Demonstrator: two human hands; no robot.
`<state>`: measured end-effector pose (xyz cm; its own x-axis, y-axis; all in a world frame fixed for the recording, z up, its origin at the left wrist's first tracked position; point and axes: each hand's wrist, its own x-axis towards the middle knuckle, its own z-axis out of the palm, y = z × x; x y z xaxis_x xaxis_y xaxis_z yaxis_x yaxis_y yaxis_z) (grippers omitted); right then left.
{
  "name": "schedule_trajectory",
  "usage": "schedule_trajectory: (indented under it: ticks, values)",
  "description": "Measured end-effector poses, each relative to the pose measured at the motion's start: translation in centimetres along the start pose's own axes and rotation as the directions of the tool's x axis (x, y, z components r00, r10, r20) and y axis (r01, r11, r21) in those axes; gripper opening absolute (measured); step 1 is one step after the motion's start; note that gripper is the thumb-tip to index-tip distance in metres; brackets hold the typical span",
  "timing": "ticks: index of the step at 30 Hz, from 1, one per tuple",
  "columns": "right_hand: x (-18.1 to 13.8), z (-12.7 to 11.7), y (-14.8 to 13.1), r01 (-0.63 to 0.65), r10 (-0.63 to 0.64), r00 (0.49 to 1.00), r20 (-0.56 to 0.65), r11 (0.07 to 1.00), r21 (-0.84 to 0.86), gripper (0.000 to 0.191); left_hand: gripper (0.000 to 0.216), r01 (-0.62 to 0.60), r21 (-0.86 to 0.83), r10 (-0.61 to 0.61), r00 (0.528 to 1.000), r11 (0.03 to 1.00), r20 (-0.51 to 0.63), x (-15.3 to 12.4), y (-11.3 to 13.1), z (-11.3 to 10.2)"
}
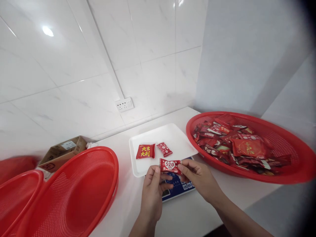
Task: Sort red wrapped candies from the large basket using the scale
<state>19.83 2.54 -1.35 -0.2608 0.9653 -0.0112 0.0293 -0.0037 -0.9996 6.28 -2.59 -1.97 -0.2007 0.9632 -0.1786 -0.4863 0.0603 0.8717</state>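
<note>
Between my two hands is a small red candy packet (pixel 170 166) with "520" in a white heart, held flat and facing me. My left hand (pixel 153 189) pinches its left end, and my right hand (pixel 197 176) grips the right end between thumb and fingers. Just behind it, a white tray (pixel 140 169) carries a larger red packet with yellow characters (pixel 145 151) and a small red patterned packet (pixel 164 149). Under my hands shows the blue panel of a digital scale (pixel 179 186), partly hidden by my fingers.
A red basket (pixel 293 141) heaped with wrapped snacks stands on the right. At left are a red basket (pixel 86 194), part of another red basket (pixel 17 197) and an open cardboard box (pixel 64 153). A wall socket (pixel 124 104) sits above the white table (pixel 118 140).
</note>
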Motion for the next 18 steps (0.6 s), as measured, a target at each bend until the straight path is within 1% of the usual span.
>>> schedule_trajectory:
  ticks: [3, 5, 6, 8, 9, 11, 13, 14, 15, 16, 18]
  values:
    - [-0.4, 0.3, -0.1, -0.021, 0.020, 0.999, 0.032, 0.999, 0.024, 0.035, 0.027, 0.023, -0.033, -0.021, 0.998, 0.999, 0.055, -0.3, -0.1, 0.3]
    - [-0.7, 0.4, -0.1, -0.014, 0.012, 0.998, 0.055, 0.999, 0.044, 0.038, 0.021, 0.004, -0.130, -0.001, 1.000, 0.992, 0.027, -0.4, 0.7, -0.1]
    - [-0.9, 0.3, -0.1, -0.009, 0.006, 0.998, 0.055, 0.998, 0.056, 0.040, 0.017, -0.014, -0.201, 0.011, 1.000, 0.980, -0.016, -0.4, 1.5, -0.7]
    - [-1.1, 0.0, 0.0, 0.003, -0.005, 0.999, 0.036, 0.997, 0.073, 0.045, 0.010, -0.083, -0.345, 0.034, 0.989, 0.935, -0.144, -0.4, 3.5, -2.3]
    - [-1.2, -0.3, 0.2, 0.008, -0.010, 1.000, 0.024, 0.997, 0.075, 0.046, 0.014, -0.130, -0.396, 0.045, 0.975, 0.909, -0.216, -0.6, 4.7, -3.4]
    - [-1.2, -0.7, 0.6, 0.014, -0.015, 1.000, 0.014, 0.997, 0.072, 0.046, 0.027, -0.277, -0.458, 0.102, 0.924, 0.845, -0.370, -1.2, 6.8, -5.5]
    - [-1.1, -1.0, 1.1, 0.011, -0.012, 1.000, 0.017, 0.997, 0.074, 0.047, 0.033, -0.406, -0.463, 0.169, 0.865, 0.788, -0.471, -1.9, 8.1, -7.2]
    - [-1.1, -1.1, 1.2, 0.007, -0.009, 1.000, 0.024, 0.997, 0.073, 0.047, 0.035, -0.436, -0.456, 0.193, 0.852, 0.776, -0.487, -2.3, 8.3, -7.7]
    - [-1.0, -1.1, 1.4, 0.004, -0.007, 0.999, 0.033, 0.998, 0.070, 0.047, 0.036, -0.442, -0.446, 0.209, 0.853, 0.778, -0.479, -2.5, 8.3, -8.0]
    - [-1.0, -1.0, 1.5, 0.002, -0.005, 0.999, 0.044, 0.998, 0.066, 0.046, 0.035, -0.419, -0.437, 0.210, 0.868, 0.796, -0.449, -2.7, 8.1, -8.1]
    - [-1.0, -0.9, 1.6, 0.000, -0.003, 0.998, 0.055, 0.999, 0.052, 0.046, 0.033, -0.322, -0.407, 0.173, 0.916, 0.855, -0.363, -2.8, 7.2, -7.6]
